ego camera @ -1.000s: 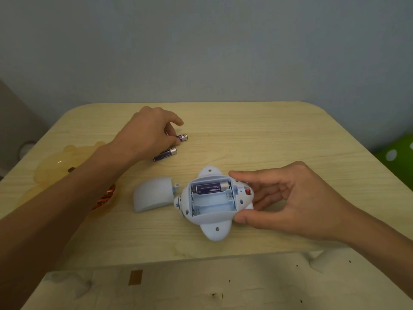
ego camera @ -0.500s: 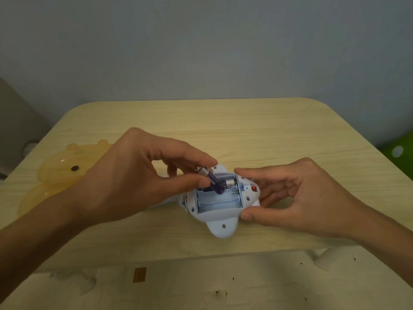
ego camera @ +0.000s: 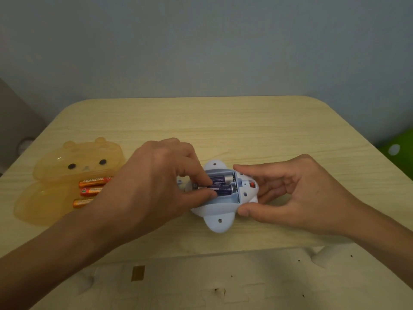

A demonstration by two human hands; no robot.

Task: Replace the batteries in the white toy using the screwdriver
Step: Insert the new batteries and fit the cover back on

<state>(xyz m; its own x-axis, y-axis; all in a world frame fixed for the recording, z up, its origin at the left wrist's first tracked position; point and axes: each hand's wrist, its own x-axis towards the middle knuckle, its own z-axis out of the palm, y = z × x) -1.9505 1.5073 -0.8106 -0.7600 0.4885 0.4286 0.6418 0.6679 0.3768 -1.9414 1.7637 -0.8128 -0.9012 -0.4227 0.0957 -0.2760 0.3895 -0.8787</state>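
Left grip [ego camera: 152, 186] pinches purple battery [ego camera: 223, 190], seemingly half-seated; right grip [ego camera: 301, 193] clasps light, rigid, slick white toy [ego camera: 220, 222] endwise.

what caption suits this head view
Left hand presses a purple battery into the white toy; right hand steadies it.

place: home | signs — pale wood table [ego camera: 245, 130]; bear-faced amber case [ego camera: 78, 162]; green dotted object [ego camera: 400, 142]
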